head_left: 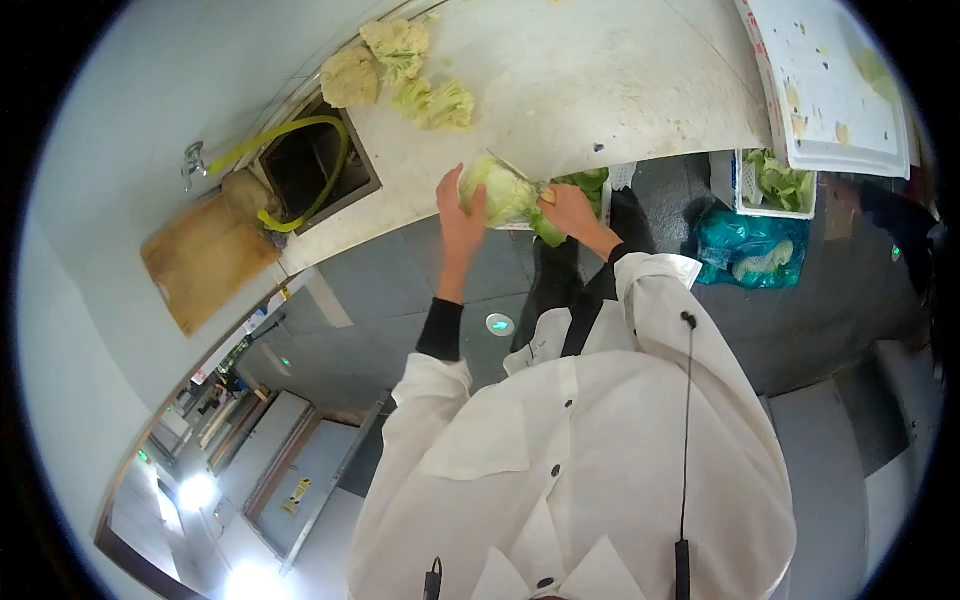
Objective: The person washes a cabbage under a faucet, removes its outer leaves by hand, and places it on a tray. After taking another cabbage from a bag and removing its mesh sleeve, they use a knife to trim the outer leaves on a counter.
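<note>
A pale green cabbage (pixel 507 193) is held at the front edge of the white counter (pixel 590 80). My left hand (pixel 462 212) grips its left side, fingers curled round it. My right hand (pixel 570 212) is closed round the handle of a knife (pixel 511 167), whose thin blade lies against the upper right of the cabbage. A loose green leaf (pixel 548 232) hangs below the cabbage, near my right hand. Beneath the counter edge, green leaves (pixel 588 183) sit in a white basket (pixel 606 203), partly hidden by my right hand.
Cauliflower pieces (pixel 398 50) lie at the counter's back left. A sink (pixel 372 185) with a yellow hose (pixel 345 150) and a cutting board (pixel 205 255) are left. At right are a white tray (pixel 835 90), a crate of leaves (pixel 780 185) and a teal plastic bag (pixel 725 240) on the floor.
</note>
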Demonstrator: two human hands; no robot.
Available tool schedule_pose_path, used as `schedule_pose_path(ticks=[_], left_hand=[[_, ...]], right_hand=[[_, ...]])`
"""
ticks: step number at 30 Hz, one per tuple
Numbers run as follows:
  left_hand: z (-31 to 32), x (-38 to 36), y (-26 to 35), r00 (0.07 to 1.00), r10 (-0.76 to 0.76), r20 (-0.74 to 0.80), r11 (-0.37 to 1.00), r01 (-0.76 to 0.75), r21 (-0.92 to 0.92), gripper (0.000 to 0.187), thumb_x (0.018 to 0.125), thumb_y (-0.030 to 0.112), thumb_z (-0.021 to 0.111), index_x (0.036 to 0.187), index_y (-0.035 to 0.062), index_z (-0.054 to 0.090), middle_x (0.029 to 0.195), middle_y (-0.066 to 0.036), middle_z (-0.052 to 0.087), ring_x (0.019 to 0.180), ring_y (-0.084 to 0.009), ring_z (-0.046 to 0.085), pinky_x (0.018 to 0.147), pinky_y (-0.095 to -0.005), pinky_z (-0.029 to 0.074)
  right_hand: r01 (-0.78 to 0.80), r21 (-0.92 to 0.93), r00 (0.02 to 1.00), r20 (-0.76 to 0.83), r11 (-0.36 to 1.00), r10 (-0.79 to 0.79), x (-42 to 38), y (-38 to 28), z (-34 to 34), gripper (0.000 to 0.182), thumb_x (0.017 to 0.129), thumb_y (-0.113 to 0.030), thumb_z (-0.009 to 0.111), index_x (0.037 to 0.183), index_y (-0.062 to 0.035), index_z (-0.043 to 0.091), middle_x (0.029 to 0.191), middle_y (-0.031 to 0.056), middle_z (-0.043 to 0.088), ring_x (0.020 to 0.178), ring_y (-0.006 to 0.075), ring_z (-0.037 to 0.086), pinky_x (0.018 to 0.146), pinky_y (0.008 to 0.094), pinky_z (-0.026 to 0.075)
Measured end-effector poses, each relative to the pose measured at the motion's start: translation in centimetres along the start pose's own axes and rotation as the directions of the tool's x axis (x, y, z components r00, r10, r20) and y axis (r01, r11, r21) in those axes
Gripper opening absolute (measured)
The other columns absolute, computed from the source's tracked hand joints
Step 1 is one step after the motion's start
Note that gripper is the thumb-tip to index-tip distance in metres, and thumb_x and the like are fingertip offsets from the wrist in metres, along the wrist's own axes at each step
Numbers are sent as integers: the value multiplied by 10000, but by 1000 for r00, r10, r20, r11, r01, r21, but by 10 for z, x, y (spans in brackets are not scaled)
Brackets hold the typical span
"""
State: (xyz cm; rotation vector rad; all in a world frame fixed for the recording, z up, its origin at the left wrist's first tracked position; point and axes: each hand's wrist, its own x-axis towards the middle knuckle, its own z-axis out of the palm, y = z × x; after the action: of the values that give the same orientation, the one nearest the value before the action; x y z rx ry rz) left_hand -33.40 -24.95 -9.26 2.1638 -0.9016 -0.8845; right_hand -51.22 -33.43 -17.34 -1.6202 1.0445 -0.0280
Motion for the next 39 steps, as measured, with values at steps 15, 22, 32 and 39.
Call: schedule_pose_path(ticks=[15,22,32,39], left_hand=[[16,6,8,965,160,-209,956,-99,277,608,812,272,699,1272,1,407,1223,-215,454,1131,-393,428,974,-481,343],[5,17,2,982,99,-160,983,-72,169,601,825,291,691,1264,-13,415,1203,-220,459,1125,-387,437,952,-465,368],[-9,8,6,984,-155,-88,968,133,-214,601,884,257,648,1327,-31,362,1303,-215,430,1230,-298,412,1026,-391,346],[-4,7,-6,980,-79,-184,996,83,15,672,866,271,659,1375,-14,325,1315,-245,397,1180,-355,459,992,-424,384]], right_hand=[[-24,-106,1000,11,994,25,-2,2,10,286,781,-270,624,815,11,667,785,247,643,754,424,628,704,484,505],[-99,-190,994,21,977,105,9,-16,9,299,793,-272,607,841,16,675,845,241,657,827,425,643,755,483,514],[-67,-26,981,-184,997,61,-40,21,8,244,798,-217,588,727,16,598,710,241,617,688,434,608,618,496,477],[-57,-74,969,-246,996,37,-16,2,-46,283,817,-238,623,947,3,554,807,229,607,734,423,602,639,498,474]])
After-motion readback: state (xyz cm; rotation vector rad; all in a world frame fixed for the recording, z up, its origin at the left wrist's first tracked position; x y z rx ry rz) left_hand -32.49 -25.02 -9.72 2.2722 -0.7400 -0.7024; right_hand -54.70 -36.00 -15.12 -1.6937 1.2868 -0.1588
